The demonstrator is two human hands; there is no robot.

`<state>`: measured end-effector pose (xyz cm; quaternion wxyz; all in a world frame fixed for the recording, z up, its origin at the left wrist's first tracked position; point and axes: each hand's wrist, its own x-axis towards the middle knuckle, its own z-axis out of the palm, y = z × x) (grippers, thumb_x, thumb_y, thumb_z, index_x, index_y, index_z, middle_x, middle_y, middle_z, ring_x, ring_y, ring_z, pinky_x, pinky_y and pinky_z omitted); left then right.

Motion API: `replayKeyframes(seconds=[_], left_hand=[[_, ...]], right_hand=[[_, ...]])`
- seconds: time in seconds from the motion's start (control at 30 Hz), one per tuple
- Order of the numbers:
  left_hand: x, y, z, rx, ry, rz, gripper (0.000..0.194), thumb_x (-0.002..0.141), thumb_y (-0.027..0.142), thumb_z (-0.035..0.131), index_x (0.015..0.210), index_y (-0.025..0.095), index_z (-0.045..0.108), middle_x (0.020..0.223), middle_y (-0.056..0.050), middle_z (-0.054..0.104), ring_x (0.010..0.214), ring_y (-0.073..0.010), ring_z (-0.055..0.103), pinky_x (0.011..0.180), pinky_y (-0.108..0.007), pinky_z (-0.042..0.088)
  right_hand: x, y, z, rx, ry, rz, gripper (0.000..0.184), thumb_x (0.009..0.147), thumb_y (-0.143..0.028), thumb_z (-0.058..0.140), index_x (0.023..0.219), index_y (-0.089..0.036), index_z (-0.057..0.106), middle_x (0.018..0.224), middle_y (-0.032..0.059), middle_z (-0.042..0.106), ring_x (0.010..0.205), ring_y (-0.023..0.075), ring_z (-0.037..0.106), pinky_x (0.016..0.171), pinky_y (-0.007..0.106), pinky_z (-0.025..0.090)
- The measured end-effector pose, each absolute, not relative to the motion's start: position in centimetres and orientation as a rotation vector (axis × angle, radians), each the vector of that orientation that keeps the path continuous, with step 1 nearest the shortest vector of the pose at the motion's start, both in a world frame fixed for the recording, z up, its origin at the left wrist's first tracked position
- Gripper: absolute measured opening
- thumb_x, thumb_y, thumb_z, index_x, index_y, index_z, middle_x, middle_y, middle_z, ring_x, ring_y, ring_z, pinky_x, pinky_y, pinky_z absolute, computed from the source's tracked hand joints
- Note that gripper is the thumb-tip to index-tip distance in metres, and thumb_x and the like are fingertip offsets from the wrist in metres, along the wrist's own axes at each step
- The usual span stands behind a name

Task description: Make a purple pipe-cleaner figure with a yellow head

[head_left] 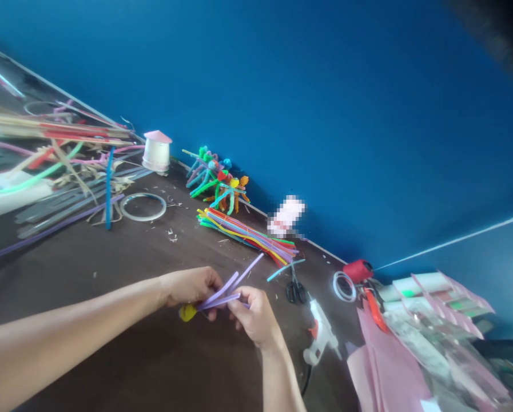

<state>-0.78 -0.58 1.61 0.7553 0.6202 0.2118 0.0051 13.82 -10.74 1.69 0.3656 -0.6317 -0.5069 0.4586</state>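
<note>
Above the dark worktop (153,366), the left hand (193,286) pinches the purple pipe cleaners (227,286) beside their yellow tip (188,312), apparently steadying them so the right hand (258,318), its grip closed near their loose ends, can part them.

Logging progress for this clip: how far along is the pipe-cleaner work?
Apparently done: the colorful figures by the wall. In hand: a yellow-tipped lavender piece, between left hand and right hand. Probably left: its strands, sticking out loose; perhaps also the bundled stems.
</note>
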Motion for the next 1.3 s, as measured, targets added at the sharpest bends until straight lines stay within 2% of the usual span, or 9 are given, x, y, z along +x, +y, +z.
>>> replayKeyframes(seconds=[0.2, 0.33, 0.5, 0.67, 0.83, 0.93, 1.1, 1.23, 1.3], left_hand=[[-0.9, -0.4, 1.5, 1.267, 0.466, 0.033, 0.015, 0.061, 0.025, 0.060, 0.058, 0.011, 0.064, 0.041, -0.001, 0.057, 0.036, -0.0051, 0.036, 0.038, -0.018, 0.016], [-0.9, -0.4, 1.6, 1.219, 0.441, 0.061, 0.014, 0.061, 0.024, 0.061, 0.058, 0.011, 0.064, 0.042, -0.002, 0.057, 0.041, -0.0068, 0.042, 0.041, -0.018, 0.023], [-1.0, -0.2, 1.9, 1.144, 0.447, 0.035, 0.017, 0.061, 0.027, 0.064, 0.058, 0.011, 0.063, 0.040, -0.001, 0.056, 0.039, -0.0072, 0.043, 0.041, -0.018, 0.026], [-1.0, 0.1, 1.3, 1.053, 0.431, 0.021, 0.018, 0.060, 0.027, 0.065, 0.059, 0.010, 0.063, 0.040, -0.001, 0.055, 0.038, -0.0061, 0.044, 0.039, -0.016, 0.027], [-1.0, 0.2, 1.0, 0.999, 0.426, 0.034, 0.016, 0.059, 0.025, 0.065, 0.059, 0.009, 0.063, 0.043, -0.002, 0.058, 0.039, -0.0061, 0.044, 0.039, -0.017, 0.029], [-1.0, 0.3, 0.7, 0.994, 0.439, 0.033, 0.016, 0.059, 0.025, 0.063, 0.060, 0.009, 0.064, 0.044, -0.002, 0.057, 0.040, -0.0070, 0.045, 0.038, -0.017, 0.029], [-0.9, 0.6, 0.3, 0.960, 0.474, 0.049, 0.015, 0.056, 0.025, 0.064, 0.056, 0.010, 0.060, 0.044, -0.002, 0.055, 0.039, -0.0066, 0.042, 0.036, -0.017, 0.025], [-0.8, 0.4, 0.7, 0.944, 0.515, 0.098, 0.018, 0.057, 0.026, 0.064, 0.055, 0.011, 0.055, 0.044, -0.001, 0.053, 0.035, -0.0041, 0.034, 0.034, -0.017, 0.016], [-0.8, 0.3, 0.9, 0.931, 0.527, 0.132, 0.019, 0.058, 0.027, 0.064, 0.056, 0.011, 0.054, 0.045, -0.001, 0.054, 0.034, -0.0023, 0.030, 0.034, -0.017, 0.012]], right_hand=[[13.6, -10.5, 1.7, -1.508, -1.194, 1.187, 0.023, 0.071, -0.035, 0.059, 0.072, -0.013, 0.059, 0.052, -0.0038, 0.049, 0.040, 0.0046, 0.039, 0.036, 0.016, 0.032], [13.4, -10.5, 2.1, -1.479, -1.186, 1.174, 0.018, 0.070, -0.032, 0.060, 0.069, -0.014, 0.058, 0.051, -0.0036, 0.049, 0.041, 0.0054, 0.039, 0.035, 0.016, 0.033], [13.2, -10.6, 2.1, -1.490, -1.249, 1.107, 0.015, 0.073, -0.029, 0.057, 0.069, -0.016, 0.059, 0.053, -0.0026, 0.051, 0.043, 0.0064, 0.042, 0.040, 0.018, 0.037], [13.1, -10.7, 2.0, -1.450, -1.264, 1.055, 0.013, 0.075, -0.029, 0.056, 0.076, -0.017, 0.059, 0.064, 0.0011, 0.059, 0.051, 0.0099, 0.050, 0.045, 0.020, 0.042], [12.9, -10.9, 2.0, -1.414, -1.280, 1.038, 0.009, 0.078, -0.026, 0.053, 0.081, -0.018, 0.055, 0.067, 0.0012, 0.059, 0.056, 0.0113, 0.053, 0.047, 0.021, 0.043], [12.7, -11.1, 2.3, -1.459, -1.437, 0.810, 0.007, 0.080, -0.022, 0.049, 0.080, -0.019, 0.055, 0.071, 0.0021, 0.058, 0.064, 0.0128, 0.055, 0.057, 0.024, 0.045], [12.5, -11.2, 3.1, -1.481, -1.774, 0.217, 0.016, 0.077, -0.011, 0.048, 0.082, -0.022, 0.060, 0.088, 0.0043, 0.053, 0.083, 0.0161, 0.052, 0.074, 0.032, 0.043], [12.5, -11.5, 3.4, -1.532, -1.815, -0.082, 0.011, 0.073, -0.016, 0.056, 0.082, -0.022, 0.061, 0.100, 0.0058, 0.047, 0.095, 0.0213, 0.047, 0.086, 0.044, 0.036], [12.6, -11.6, 3.5, -1.535, -1.789, -0.142, 0.011, 0.074, -0.017, 0.057, 0.080, -0.023, 0.063, 0.102, 0.0054, 0.045, 0.097, 0.0213, 0.046, 0.087, 0.044, 0.034]])
